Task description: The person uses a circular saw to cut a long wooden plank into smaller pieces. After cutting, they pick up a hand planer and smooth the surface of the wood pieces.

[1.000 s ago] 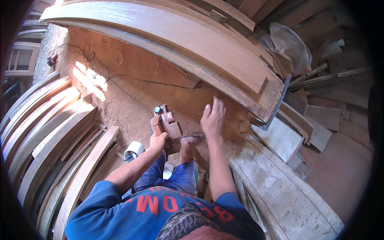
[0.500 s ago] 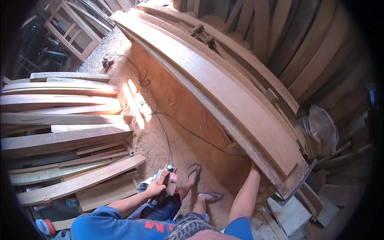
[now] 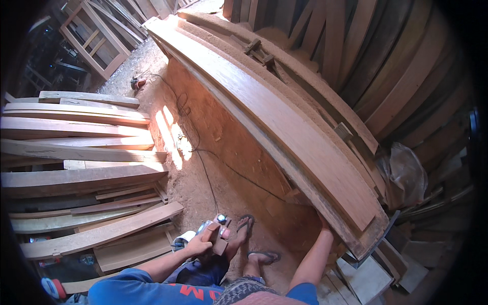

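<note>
My left hand (image 3: 202,244) grips the handle of a hand power tool (image 3: 218,236) with a round light-coloured knob on top, held low above my legs. My right hand (image 3: 324,227) reaches to the near end of a long workbench (image 3: 351,236), its fingers hidden beneath the edge. A long pale wooden board (image 3: 274,107) lies along the bench top, beside sawdust-covered pieces. A thin cord (image 3: 206,173) runs over the dusty floor from near the tool.
Stacked curved-looking planks (image 3: 76,176) fill the left, with a wooden frame (image 3: 94,40) behind. A small red tool (image 3: 140,84) lies on the floor. More boards lean at upper right (image 3: 396,76), near a translucent plastic bag (image 3: 406,175). My sandalled feet stand by the bench.
The view has swung toward the bench and its far end. My right hand has moved from mid-air to under the bench's near edge. The left hand still holds the tool.
</note>
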